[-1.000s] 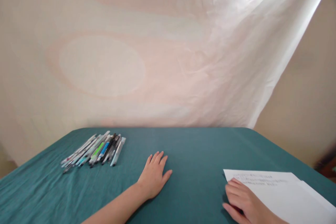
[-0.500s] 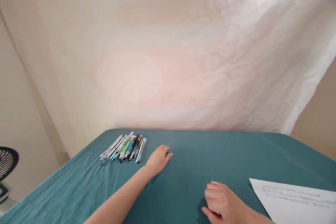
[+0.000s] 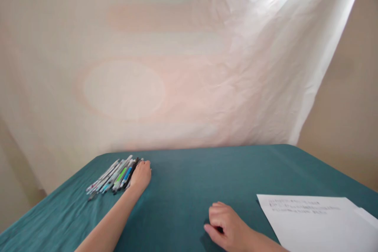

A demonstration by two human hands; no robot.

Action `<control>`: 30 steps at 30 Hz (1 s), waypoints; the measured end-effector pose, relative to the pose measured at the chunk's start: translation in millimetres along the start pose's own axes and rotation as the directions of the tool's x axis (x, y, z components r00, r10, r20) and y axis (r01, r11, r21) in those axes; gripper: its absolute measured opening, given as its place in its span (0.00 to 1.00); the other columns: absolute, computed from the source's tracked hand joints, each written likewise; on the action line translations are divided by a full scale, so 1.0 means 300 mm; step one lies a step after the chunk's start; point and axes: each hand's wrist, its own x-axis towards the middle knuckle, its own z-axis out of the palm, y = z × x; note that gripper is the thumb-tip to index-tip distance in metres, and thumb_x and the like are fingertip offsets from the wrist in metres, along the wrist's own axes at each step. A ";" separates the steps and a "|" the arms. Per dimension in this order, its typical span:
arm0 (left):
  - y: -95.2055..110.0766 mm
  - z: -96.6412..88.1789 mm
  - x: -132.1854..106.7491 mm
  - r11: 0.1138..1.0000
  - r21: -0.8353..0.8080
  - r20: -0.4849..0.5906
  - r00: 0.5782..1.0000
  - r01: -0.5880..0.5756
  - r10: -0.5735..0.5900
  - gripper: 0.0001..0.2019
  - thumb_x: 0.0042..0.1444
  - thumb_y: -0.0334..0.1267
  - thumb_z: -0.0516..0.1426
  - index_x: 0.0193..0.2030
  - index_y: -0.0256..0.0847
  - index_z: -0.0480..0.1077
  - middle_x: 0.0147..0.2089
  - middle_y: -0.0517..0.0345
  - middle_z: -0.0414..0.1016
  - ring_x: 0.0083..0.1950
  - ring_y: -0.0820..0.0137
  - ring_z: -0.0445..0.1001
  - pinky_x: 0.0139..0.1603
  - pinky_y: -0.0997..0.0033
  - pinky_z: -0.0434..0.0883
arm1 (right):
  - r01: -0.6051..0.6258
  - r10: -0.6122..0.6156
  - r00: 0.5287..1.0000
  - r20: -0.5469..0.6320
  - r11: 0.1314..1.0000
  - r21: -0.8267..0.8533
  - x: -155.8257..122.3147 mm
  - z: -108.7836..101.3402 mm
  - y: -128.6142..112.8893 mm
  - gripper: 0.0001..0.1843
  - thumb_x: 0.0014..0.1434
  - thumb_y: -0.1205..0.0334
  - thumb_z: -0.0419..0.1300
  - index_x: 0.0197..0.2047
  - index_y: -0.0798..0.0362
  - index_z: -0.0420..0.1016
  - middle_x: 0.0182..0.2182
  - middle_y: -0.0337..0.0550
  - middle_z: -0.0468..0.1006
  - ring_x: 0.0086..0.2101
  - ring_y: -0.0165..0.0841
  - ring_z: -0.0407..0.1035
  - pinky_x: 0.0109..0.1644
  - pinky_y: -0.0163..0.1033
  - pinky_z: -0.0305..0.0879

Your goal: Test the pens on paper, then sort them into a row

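Light is strongest at the upper right, where the hanging cloth (image 3: pixel 203 102) burns out to white; its left side fades to dull beige. The brown wall (image 3: pixel 348 106) at the right is dim. A soft-edged shadow lies by the right hand (image 3: pixel 226 224) on the teal tablecloth (image 3: pixel 183 189). The pens (image 3: pixel 113 177) look smeared, and the writing (image 3: pixel 304 206) on the paper (image 3: pixel 319 228) is too blurred to read
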 end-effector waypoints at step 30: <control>0.723 -0.085 -0.195 -0.391 -0.698 0.457 0.794 0.599 0.401 0.03 0.49 0.30 0.56 0.32 0.33 0.67 0.25 0.58 0.67 0.22 0.81 0.64 0.20 0.83 0.63 | -0.436 0.654 0.752 0.083 0.399 0.806 0.164 -0.178 0.257 0.19 0.51 0.46 0.54 0.32 0.55 0.70 0.28 0.42 0.73 0.26 0.29 0.67 0.28 0.33 0.61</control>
